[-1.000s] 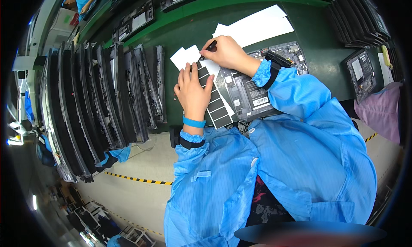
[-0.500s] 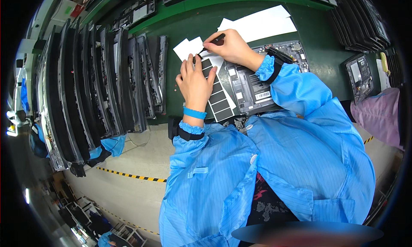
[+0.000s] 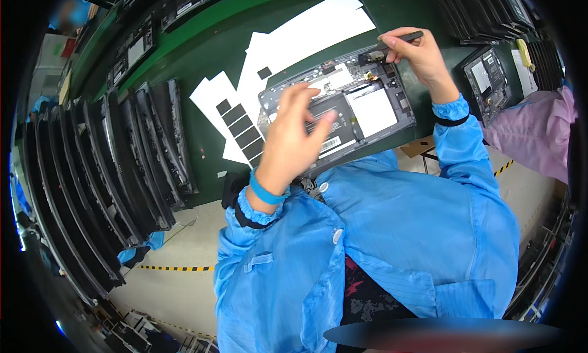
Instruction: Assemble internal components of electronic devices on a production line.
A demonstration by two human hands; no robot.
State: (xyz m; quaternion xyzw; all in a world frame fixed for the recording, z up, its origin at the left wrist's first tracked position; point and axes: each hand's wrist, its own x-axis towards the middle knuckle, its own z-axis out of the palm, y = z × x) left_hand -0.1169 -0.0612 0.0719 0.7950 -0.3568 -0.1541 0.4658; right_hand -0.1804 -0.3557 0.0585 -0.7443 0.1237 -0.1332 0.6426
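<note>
My right hand [image 3: 418, 57] pinches slim black tweezers [image 3: 411, 37] above the far right corner of an opened laptop base [image 3: 401, 116]. A small dark piece [image 3: 371, 57] shows by the tool's tip; whether it is held or part of the laptop I cannot make out. Over the laptop's left side hovers my left hand [image 3: 289, 138], slightly blurred, fingers apart and holding nothing. Left of the laptop lies a strip of black rectangular stickers [image 3: 243, 132], on white sheets [image 3: 211, 89]. One separate black square [image 3: 264, 73] sits on another white sheet [image 3: 306, 31].
A long row of upright laptop parts [image 3: 110, 181] lines the left side. More dark panels [image 3: 481, 13] stand at the far right, above another opened laptop base [image 3: 487, 83]. Pink cloth [image 3: 533, 132] hangs at the right edge of the green bench [image 3: 205, 172].
My right hand has moved right with the tweezers, from the sticker strip to the laptop's far corner. My left hand has left the strip for the laptop. The view has shifted.
</note>
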